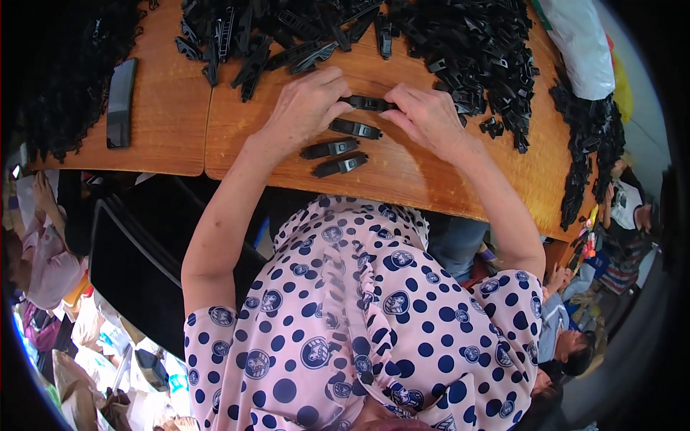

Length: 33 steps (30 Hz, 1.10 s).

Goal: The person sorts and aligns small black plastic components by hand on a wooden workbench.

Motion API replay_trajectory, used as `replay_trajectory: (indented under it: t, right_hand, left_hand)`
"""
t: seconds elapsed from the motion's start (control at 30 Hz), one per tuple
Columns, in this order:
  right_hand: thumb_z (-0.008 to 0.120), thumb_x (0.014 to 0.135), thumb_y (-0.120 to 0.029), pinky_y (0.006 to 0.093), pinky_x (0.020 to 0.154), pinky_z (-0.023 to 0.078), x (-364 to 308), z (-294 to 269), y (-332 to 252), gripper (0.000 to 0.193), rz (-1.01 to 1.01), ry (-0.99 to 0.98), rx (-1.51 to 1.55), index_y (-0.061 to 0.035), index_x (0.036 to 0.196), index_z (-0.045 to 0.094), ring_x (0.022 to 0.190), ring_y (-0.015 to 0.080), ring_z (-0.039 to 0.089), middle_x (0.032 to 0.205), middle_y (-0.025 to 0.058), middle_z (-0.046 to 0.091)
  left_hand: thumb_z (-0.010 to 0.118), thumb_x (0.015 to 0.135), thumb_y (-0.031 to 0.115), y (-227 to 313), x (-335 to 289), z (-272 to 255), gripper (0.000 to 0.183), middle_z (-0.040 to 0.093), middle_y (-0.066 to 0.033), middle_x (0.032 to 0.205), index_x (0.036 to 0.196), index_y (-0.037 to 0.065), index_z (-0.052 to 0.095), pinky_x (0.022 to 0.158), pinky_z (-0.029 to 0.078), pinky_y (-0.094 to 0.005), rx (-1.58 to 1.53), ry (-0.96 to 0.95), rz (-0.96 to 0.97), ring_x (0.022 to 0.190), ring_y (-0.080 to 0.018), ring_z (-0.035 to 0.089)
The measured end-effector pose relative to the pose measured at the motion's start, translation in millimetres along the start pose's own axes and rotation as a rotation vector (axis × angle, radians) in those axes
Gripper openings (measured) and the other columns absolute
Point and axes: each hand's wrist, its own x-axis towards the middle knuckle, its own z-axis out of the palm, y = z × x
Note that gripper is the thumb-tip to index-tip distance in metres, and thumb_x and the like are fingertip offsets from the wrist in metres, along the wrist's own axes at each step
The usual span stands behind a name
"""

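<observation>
My left hand (310, 102) and my right hand (428, 119) hold a narrow black plastic part (369, 103) by its two ends, just above the wooden table. Thumb and fingers pinch it on both sides, and its raised middle shows between them. Three similar black parts lie in a loose column between my forearms: one part (356, 129) is closest to the held one, another (329, 149) sits lower to the left, and a third (340, 165) is nearest the table's front edge. What my fingertips cover at the ends cannot be made out.
Beyond my hands, a heap of long black plastic pieces (287, 32) meets a pile of small black pieces (485, 54) on the wooden table (169, 100). More dark parts (68, 79) cover its left end, beside a flat black bar (121, 104). A white bag (582, 50) stands at right. People sit on both sides.
</observation>
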Motion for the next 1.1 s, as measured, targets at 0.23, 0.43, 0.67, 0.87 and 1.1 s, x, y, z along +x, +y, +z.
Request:
replay_trajectory:
  t: [0.23, 0.43, 0.67, 0.87, 1.1]
  right_hand:
    - [0.07, 0.09, -0.019, 0.0446, 0.065, 0.053, 20, 11, -7, 0.019, 0.033, -0.032, 0.04, -0.0052, 0.095, 0.058, 0.083, 0.0367, 0.067, 0.09, 0.0129, 0.067]
    - [0.077, 0.082, -0.032, 0.0475, 0.076, 0.052, 29, 11, 7, 0.038, 0.09, -0.18, 0.046, -0.0069, 0.107, 0.063, 0.093, 0.0372, 0.066, 0.095, 0.0142, 0.066]
    - [0.083, 0.075, -0.02, 0.0469, 0.087, 0.05, 14, 21, -30, 0.072, 0.042, -0.329, 0.163, -0.0076, 0.138, 0.051, 0.109, 0.0416, 0.06, 0.122, 0.0159, 0.055]
    - [0.076, 0.083, -0.012, 0.0498, 0.085, 0.052, 35, 55, -102, 0.059, -0.059, -0.411, 0.223, -0.0042, 0.135, 0.05, 0.106, 0.0431, 0.062, 0.121, 0.0189, 0.055]
    - [0.08, 0.078, -0.014, 0.0431, 0.082, 0.055, 80, 137, -193, 0.058, -0.4, -0.37, 0.366, -0.0045, 0.128, 0.052, 0.102, 0.0371, 0.064, 0.113, 0.0157, 0.055]
  left_hand:
    - [0.074, 0.085, 0.018, 1, 5, 2, 0.021, 0.061, -0.0098, 0.092, 0.095, 0.002, 0.065, 0.074, 0.051, -0.042, 0.011, -0.026, 0.033, 0.085, -0.0329, 0.063]
    - [0.075, 0.086, 0.027, 4, -9, -19, 0.032, 0.062, -0.0087, 0.099, 0.107, 0.005, 0.066, 0.079, 0.05, -0.0411, 0.046, -0.039, -0.103, 0.093, -0.0302, 0.063]
    - [0.083, 0.07, 0.026, 43, -111, 2, 0.056, 0.061, -0.0098, 0.12, 0.118, 0.008, 0.062, 0.095, 0.042, -0.0415, 0.295, 0.173, -0.128, 0.117, -0.03, 0.056]
    - [0.079, 0.072, 0.014, 42, -182, -6, 0.04, 0.063, -0.011, 0.113, 0.107, 0.006, 0.061, 0.095, 0.046, -0.0405, 0.175, 0.301, -0.284, 0.114, -0.0308, 0.059]
    - [0.081, 0.075, 0.014, 56, -282, -59, 0.044, 0.063, -0.0147, 0.12, 0.113, 0.004, 0.062, 0.101, 0.044, -0.0453, 0.446, 0.228, -0.7, 0.118, -0.0363, 0.058]
